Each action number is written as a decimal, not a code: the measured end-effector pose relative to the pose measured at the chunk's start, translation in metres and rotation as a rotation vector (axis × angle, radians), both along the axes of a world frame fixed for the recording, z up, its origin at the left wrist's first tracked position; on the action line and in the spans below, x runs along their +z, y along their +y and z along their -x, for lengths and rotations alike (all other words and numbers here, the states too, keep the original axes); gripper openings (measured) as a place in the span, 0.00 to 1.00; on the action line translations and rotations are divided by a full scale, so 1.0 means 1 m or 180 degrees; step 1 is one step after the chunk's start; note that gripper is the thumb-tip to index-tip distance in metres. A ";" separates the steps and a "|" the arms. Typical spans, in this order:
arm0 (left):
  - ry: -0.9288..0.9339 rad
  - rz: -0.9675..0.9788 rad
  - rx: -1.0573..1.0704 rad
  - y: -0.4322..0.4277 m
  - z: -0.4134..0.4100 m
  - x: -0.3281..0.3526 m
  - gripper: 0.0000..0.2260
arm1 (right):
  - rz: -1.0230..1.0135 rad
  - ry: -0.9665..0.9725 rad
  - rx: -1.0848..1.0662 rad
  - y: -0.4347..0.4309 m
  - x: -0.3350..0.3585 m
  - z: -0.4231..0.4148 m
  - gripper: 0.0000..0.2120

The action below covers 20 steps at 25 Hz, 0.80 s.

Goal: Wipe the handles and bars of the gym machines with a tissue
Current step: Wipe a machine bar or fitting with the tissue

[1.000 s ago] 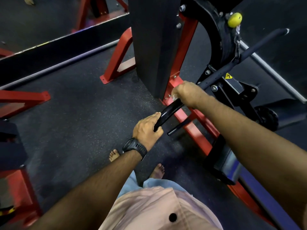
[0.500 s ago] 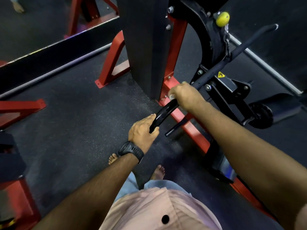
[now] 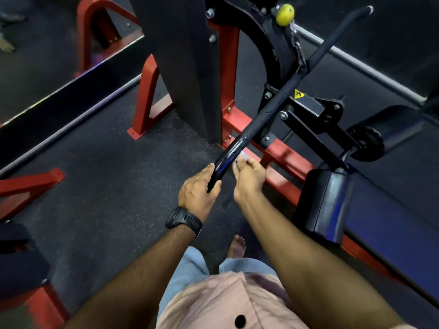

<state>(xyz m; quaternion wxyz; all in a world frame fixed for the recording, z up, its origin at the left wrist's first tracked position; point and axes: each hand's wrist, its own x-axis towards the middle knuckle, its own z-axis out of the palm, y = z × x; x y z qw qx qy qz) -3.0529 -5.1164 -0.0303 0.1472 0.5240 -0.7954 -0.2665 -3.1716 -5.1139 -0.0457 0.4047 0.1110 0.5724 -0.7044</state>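
A long black bar (image 3: 280, 98) hangs from the cable machine and runs from upper right down toward me. Its near stretch looks wet and glossy. My left hand (image 3: 197, 188), with a black watch on the wrist, grips the bar's near end. My right hand (image 3: 249, 176) sits just beside the bar on its right, pinching a small white tissue (image 3: 242, 159) at the fingertips. The tissue is close against the bar's side; most of it is hidden inside my fingers.
The red machine frame (image 3: 282, 150) lies on the dark rubber floor under the bar. A black weight-stack cover (image 3: 180, 67) stands behind it. A black padded seat (image 3: 327, 203) is at my right, a yellow knob (image 3: 285, 14) up top. More red frames stand at left.
My right hand has slid down the bar from its middle to just beside my left hand, leaving the wiped stretch glossy. My left hand keeps its hold on the end.
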 end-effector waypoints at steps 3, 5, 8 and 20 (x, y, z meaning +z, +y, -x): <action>-0.0024 0.0123 0.0010 -0.004 -0.001 0.003 0.22 | 0.0301 -0.0293 -0.0020 -0.001 0.009 -0.005 0.05; -0.0014 0.0119 0.0015 -0.005 -0.002 0.006 0.22 | 0.0306 -0.0311 0.0010 -0.004 0.008 0.003 0.05; -0.0084 0.0168 -0.0024 -0.006 0.000 0.008 0.22 | 0.0116 0.0062 -0.0117 -0.016 0.002 0.014 0.06; -0.0126 0.0140 -0.0244 -0.026 0.002 0.017 0.21 | -0.0156 0.0184 -0.0229 -0.031 0.007 0.009 0.02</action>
